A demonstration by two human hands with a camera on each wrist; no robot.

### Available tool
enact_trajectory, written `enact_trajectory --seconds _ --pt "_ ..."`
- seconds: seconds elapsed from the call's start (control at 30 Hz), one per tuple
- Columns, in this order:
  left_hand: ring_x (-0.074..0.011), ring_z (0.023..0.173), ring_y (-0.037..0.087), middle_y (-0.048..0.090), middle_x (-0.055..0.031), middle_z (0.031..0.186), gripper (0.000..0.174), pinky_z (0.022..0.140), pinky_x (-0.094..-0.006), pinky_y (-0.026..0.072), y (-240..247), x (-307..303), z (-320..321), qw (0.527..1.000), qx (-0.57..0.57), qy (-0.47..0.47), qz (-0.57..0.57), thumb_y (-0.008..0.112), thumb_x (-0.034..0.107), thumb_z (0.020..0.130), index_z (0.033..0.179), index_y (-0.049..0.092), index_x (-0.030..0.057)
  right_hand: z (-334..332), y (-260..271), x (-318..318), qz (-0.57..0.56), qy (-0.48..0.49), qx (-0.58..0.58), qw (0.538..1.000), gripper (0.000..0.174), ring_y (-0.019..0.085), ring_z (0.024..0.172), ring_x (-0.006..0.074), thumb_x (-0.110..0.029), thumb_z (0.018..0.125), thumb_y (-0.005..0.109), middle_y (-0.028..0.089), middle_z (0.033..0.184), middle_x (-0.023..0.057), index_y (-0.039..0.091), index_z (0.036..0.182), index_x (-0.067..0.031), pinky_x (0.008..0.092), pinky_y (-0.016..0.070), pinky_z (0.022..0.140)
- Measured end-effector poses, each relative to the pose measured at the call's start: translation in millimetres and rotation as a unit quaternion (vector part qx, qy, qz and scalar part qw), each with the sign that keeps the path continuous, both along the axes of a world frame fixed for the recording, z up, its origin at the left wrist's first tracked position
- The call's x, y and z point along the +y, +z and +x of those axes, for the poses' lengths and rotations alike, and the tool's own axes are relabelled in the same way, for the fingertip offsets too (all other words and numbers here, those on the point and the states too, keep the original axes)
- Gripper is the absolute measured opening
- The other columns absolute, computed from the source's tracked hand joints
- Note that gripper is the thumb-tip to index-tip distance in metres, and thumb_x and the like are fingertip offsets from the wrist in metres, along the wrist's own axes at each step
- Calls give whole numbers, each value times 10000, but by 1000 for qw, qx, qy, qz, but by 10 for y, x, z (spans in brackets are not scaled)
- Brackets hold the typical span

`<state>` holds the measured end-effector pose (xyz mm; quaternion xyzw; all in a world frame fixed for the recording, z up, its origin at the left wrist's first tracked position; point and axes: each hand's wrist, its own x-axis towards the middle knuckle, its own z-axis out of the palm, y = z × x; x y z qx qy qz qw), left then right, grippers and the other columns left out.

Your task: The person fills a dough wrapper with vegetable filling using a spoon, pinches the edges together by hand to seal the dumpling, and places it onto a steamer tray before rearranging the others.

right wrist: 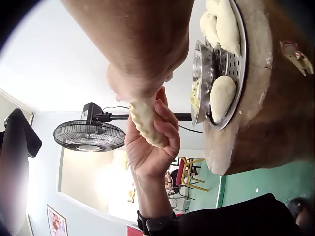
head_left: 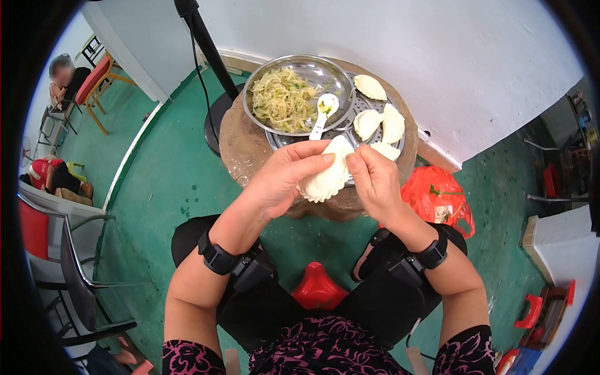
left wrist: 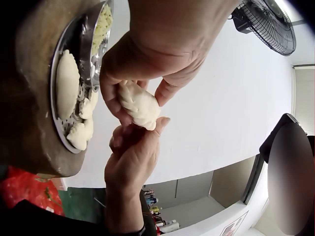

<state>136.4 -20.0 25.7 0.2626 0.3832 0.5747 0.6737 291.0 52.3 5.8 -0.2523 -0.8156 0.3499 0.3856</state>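
Observation:
A large pale dumpling [head_left: 328, 175] with a pleated edge is held up in front of the round table. My left hand [head_left: 275, 181] grips it from the left, thumb across its face. At its right end, my right hand [head_left: 379, 181] pinches the rim between thumb and curled forefinger. The left wrist view shows the twisted pleats of the dumpling [left wrist: 139, 105] running toward the right fingertips. In the right wrist view the left fingers wrap behind the dumpling [right wrist: 145, 123], and the right hand hides its upper end.
A steel bowl [head_left: 250, 115] of shredded filling [head_left: 281, 100] holds a white spoon [head_left: 324, 115]. It overlaps a perforated steel tray with several finished dumplings [head_left: 367, 124], on a wooden table [head_left: 240, 147]. A red plastic bag [head_left: 440, 200] lies right of the table; a black stand [head_left: 209, 53] rises behind left.

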Motion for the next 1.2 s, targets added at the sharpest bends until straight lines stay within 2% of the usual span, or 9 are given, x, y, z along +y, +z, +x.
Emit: enact_trajectory --seconds 0.2,0.3,0.4,0.5,0.6,0.7,0.83,1.03,1.2 --pt "-100 855 572 598 -71 983 349 746 -230 472 36 -6 9 993 104 0 55 599 45 778 1110 525 -34 -12 -40 8 -11 1 0 1000 315 433 463 277 -210 878 479 428 535 133 443 642 -5 349 355 451" --pt "-102 866 569 596 -78 992 369 752 -231 471 45 -7 4 990 120 2 71 606 33 771 1121 514 -38 -28 -1 -27 37 -25 -8 999 314 434 467 294 -202 877 477 428 536 139 440 636 -6 348 352 447" --pt "-106 870 571 595 -84 1000 396 754 -233 474 51 -15 10 990 120 21 69 607 30 770 1143 493 -36 -25 -2 -34 64 -26 -15 998 302 439 457 248 -194 881 469 446 541 122 447 646 -6 328 357 447" --pt "-112 867 576 597 -87 997 402 751 -237 480 61 -14 -19 994 91 22 59 606 30 772 1151 485 -30 35 69 -54 -35 24 2 999 276 439 475 177 -194 884 467 466 553 96 472 684 -5 301 368 461" --pt "-115 849 586 601 -85 979 371 736 -240 490 35 -22 -66 997 57 14 41 597 46 783 1134 497 -22 43 -13 23 -99 30 81 991 256 429 504 127 -207 882 479 477 563 74 493 727 -4 276 371 474" --pt "-112 823 594 606 -79 958 335 717 -244 498 27 -17 -82 1000 18 -4 23 585 73 797 1112 514 -16 33 -30 53 -106 -2 40 994 252 438 509 134 -226 879 492 463 559 72 502 751 -9 274 372 481" --pt "-109 799 600 609 -74 947 315 695 -250 502 24 -7 -66 1000 7 -27 13 574 100 809 1098 527 -16 37 -31 29 -40 2 15 999 256 438 485 150 -235 872 506 462 552 76 503 739 -17 281 370 464" --pt "-103 835 586 604 -75 968 337 728 -235 483 28 -4 -26 995 90 -48 19 581 101 804 1110 520 -27 29 -34 30 13 0 13 1000 265 437 441 216 -213 863 514 462 539 109 482 684 -20 313 364 435" --pt "-104 866 576 599 -83 985 358 751 -233 472 34 -9 -16 993 106 -50 30 594 76 790 1119 511 -37 34 -17 28 24 7 -5 1000 272 447 443 275 -174 863 501 439 524 140 448 647 -17 342 355 428"
